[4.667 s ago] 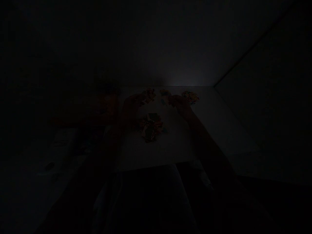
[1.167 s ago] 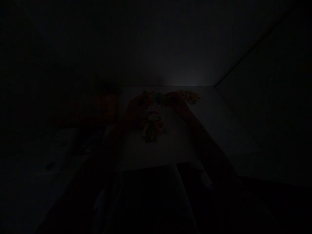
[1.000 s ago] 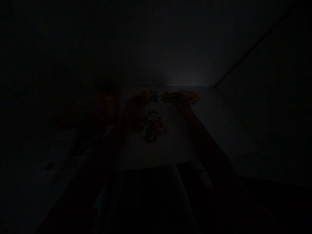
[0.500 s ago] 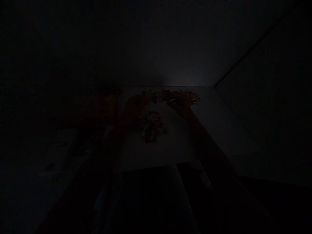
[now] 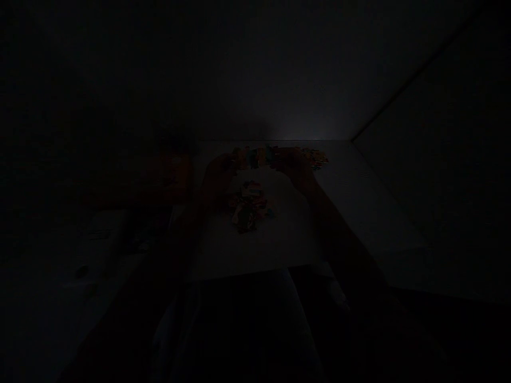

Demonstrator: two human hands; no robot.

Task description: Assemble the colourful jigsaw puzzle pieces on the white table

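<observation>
The picture is very dark. A row of joined, colourful flat pieces that look like puzzle pieces point(image 5: 256, 157) lies between my hands near the back of the white table point(image 5: 255, 255). My left hand point(image 5: 220, 169) is at the row's left end with its fingers curled on it. At the right end, my right hand point(image 5: 293, 164) has its fingers bent over the pieces. A loose pile of similar pieces point(image 5: 248, 207) lies nearer to me, below the row. Fine finger detail is lost in the dark.
Another heap of pieces point(image 5: 316, 158) lies just right of my right hand. An orange-red box point(image 5: 178, 175) stands to the left, with a printed sheet point(image 5: 101, 229) nearer to me. A pale wall point(image 5: 303, 96) rises behind the table.
My right hand's fingers have closed down on the row's right end, where a gap showed between thumb and fingers. The row sits slightly flatter. My left hand has barely moved.
</observation>
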